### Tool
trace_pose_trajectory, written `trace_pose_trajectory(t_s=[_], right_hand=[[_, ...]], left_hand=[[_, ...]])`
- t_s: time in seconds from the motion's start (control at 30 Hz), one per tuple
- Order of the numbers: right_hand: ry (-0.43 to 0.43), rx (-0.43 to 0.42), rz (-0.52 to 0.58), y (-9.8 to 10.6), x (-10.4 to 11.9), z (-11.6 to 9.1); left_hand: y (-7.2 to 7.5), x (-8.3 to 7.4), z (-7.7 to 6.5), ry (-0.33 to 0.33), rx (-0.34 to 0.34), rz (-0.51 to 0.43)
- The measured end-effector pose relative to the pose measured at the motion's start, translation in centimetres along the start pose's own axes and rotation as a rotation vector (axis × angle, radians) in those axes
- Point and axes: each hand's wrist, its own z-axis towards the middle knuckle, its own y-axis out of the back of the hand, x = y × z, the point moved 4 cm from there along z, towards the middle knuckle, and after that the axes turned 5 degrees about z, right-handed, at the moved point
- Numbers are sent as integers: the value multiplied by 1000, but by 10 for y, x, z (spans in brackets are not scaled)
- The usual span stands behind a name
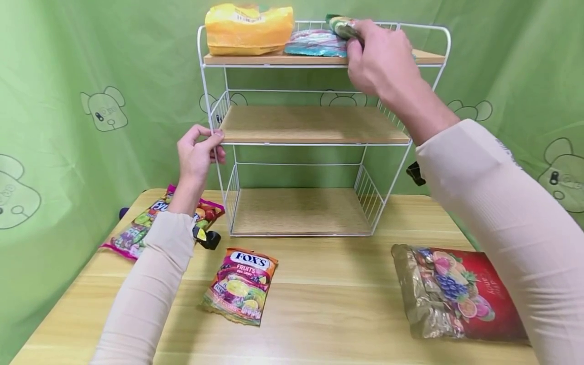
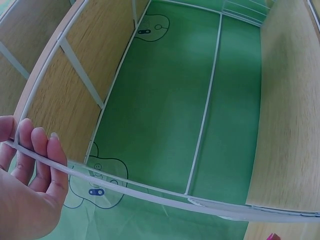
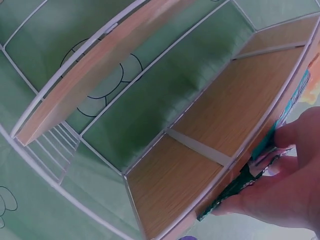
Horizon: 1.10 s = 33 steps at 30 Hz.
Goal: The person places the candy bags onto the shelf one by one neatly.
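Note:
A white wire rack with three wooden shelves (image 1: 315,124) stands on the table. My left hand (image 1: 195,154) holds its left post at the middle shelf, thumb on the front edge; the left wrist view shows the fingers (image 2: 42,145) curled by the white rail. Above the top shelf, my right hand (image 1: 385,58) pinches a green packet (image 1: 339,24). That packet lies partly over a light-blue, shiny packet (image 1: 315,43) on the top shelf, and whether the two touch is hard to tell. A yellow-orange bag (image 1: 248,30) sits on the left of this shelf. In the right wrist view, fingers hide much of the green packet (image 3: 235,187).
On the wooden table (image 1: 319,304) lie a Fox's fruit candy bag (image 1: 242,286) in front, a pink-edged fruit candy bag (image 1: 137,230) partly behind the left forearm, and a red candy bag (image 1: 456,294) partly under the right forearm. A green curtain (image 1: 150,76) hangs behind.

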Motion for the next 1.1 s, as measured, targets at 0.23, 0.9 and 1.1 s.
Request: trace_pose_trajectory(t_s=[0.23,0.9,1.1], right_hand=[[-22,35,37,-4,-6,4],[-10,4,52,-11,-15,3],[13,-75,110,-10,-18,-1]], left_hand=[[-1,0,-2,0,8,11],[-3,1,-2,-4,14,6],[-3,0,-1,-11,21,6]])
